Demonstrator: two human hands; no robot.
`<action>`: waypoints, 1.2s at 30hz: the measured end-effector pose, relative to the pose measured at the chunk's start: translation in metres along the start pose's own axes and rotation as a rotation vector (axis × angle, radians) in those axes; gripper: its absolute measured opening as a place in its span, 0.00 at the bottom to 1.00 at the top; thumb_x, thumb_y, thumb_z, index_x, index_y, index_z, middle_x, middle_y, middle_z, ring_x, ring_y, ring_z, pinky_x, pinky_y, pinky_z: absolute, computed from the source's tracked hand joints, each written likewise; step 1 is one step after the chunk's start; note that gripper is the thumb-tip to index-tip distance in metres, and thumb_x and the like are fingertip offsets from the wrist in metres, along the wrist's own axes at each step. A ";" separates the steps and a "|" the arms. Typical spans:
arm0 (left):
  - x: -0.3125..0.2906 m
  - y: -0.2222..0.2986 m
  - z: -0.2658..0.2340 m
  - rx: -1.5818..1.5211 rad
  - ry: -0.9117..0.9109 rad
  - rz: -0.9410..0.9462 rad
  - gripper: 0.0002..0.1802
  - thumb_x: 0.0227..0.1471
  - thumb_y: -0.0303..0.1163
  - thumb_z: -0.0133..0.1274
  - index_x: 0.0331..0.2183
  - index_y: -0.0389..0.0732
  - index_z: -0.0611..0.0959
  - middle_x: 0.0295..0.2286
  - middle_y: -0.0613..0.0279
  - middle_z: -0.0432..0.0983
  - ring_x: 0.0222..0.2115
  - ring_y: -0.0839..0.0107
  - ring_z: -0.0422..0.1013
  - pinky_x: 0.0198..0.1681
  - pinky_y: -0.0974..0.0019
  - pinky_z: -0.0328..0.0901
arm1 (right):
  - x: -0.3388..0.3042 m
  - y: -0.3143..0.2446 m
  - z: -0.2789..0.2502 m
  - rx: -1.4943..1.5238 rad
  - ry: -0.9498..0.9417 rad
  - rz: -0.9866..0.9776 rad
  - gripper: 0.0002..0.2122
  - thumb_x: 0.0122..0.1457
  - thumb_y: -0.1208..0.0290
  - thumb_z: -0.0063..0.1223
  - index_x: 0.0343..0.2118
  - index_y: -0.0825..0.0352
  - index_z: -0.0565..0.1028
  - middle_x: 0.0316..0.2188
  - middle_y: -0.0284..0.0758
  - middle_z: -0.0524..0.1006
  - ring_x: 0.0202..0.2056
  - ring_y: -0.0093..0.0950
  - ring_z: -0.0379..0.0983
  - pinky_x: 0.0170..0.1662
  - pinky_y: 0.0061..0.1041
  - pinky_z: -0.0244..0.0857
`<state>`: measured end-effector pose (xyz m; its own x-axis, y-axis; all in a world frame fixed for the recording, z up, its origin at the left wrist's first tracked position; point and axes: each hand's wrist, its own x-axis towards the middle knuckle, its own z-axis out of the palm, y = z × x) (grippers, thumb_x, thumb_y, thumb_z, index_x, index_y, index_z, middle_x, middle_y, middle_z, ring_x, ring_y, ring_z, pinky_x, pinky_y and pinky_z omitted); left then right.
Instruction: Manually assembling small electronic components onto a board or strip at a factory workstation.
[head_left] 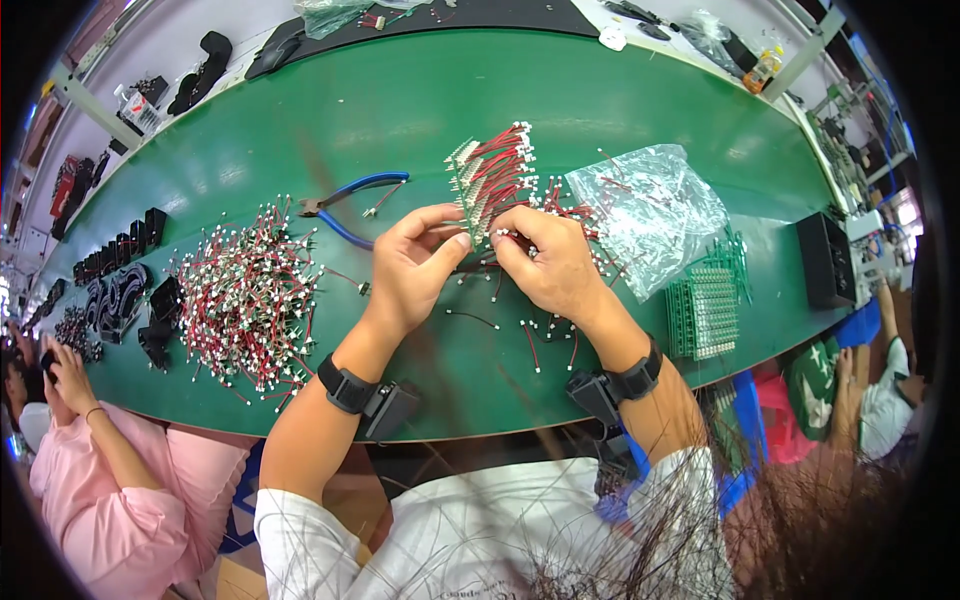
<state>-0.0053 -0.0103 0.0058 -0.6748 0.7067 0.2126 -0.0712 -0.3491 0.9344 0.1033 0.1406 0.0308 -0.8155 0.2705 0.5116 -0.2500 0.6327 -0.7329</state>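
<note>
My left hand [410, 265] grips a narrow green circuit board panel [467, 190] by its near end, thumb and fingers closed on the edge. A row of red and black wire leads [508, 170] with white plugs runs along the panel's right side. My right hand [555, 260] is closed in a pinch on a small white plug of a wire lead, close to the panel's near end. More loose wire leads lie under and beyond the right hand. Blue-handled cutters [370, 182] rest on the table beyond my left hand.
A big heap of wire leads [250, 305] lies at left. Right of my hands are a clear plastic bag [655, 205], stacked green panels [705, 312] and a black bin [826, 262]. Black parts [120, 290] sit far left, near a person in pink [125, 490].
</note>
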 end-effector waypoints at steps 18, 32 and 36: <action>0.000 -0.004 0.000 0.076 -0.062 0.115 0.16 0.51 0.15 0.53 0.44 0.30 0.77 0.44 0.57 0.72 0.43 0.69 0.72 0.48 0.67 0.69 | -0.002 0.001 0.001 -0.133 0.010 -0.087 0.03 0.49 0.79 0.56 0.28 0.69 0.75 0.21 0.36 0.73 0.21 0.27 0.71 0.25 0.26 0.65; -0.002 0.002 0.002 0.012 -0.063 -0.028 0.17 0.54 0.19 0.53 0.47 0.30 0.75 0.42 0.56 0.77 0.44 0.70 0.73 0.48 0.65 0.68 | -0.001 -0.002 0.000 -0.144 0.017 -0.126 0.04 0.47 0.80 0.56 0.27 0.69 0.74 0.21 0.36 0.72 0.20 0.28 0.70 0.25 0.26 0.65; -0.002 0.004 0.002 0.003 -0.080 -0.048 0.17 0.54 0.19 0.53 0.47 0.30 0.75 0.42 0.56 0.76 0.44 0.69 0.73 0.48 0.66 0.68 | -0.001 0.000 0.000 -0.159 0.019 -0.136 0.04 0.46 0.80 0.56 0.27 0.69 0.74 0.21 0.36 0.72 0.21 0.29 0.71 0.25 0.27 0.65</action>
<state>-0.0025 -0.0118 0.0102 -0.6094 0.7698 0.1896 -0.0997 -0.3117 0.9449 0.1047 0.1404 0.0305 -0.7695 0.1874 0.6105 -0.2704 0.7705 -0.5773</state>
